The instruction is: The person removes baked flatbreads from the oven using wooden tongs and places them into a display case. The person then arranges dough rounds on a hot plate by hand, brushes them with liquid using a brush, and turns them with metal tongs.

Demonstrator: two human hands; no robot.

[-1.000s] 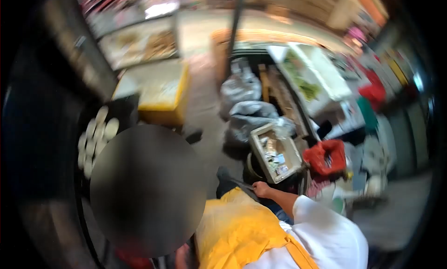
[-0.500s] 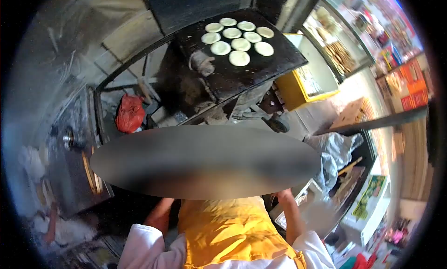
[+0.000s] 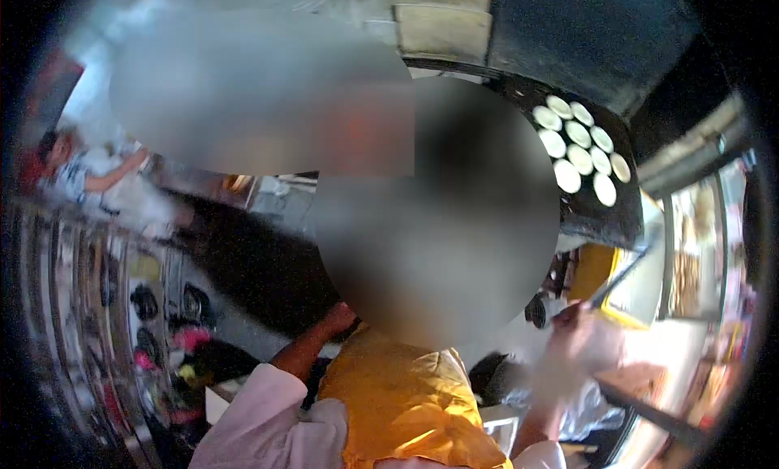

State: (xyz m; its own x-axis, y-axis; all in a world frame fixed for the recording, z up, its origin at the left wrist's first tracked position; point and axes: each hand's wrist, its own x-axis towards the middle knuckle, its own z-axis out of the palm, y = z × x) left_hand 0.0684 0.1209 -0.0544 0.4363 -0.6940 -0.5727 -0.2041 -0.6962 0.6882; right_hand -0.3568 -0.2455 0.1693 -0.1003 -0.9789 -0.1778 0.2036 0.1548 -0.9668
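Observation:
My right hand [image 3: 570,327] is raised at the right, beside the yellow box [image 3: 591,274], and smeared by motion. Its fingers look closed round one end of a long thin dark tool [image 3: 618,276], which slants up to the right across the box. What kind of tool it is, I cannot make out. My left hand [image 3: 344,313] is low in front of my orange apron [image 3: 406,400]; a blurred patch covers most of it, so its fingers are hidden. Several flat pale dough rounds [image 3: 579,159] lie on the black griddle [image 3: 604,221] at the upper right.
Another person [image 3: 85,173] is at the far left with an arm stretched out. A glass display case [image 3: 696,250] stands at the right edge. Crumpled clear plastic [image 3: 591,412] lies below my right hand. Large blurred patches hide the middle of the view.
The view has swung to the left, so the griddle now appears farther right. My right hand has risen from beside the apron, and the thin dark tool now shows at it.

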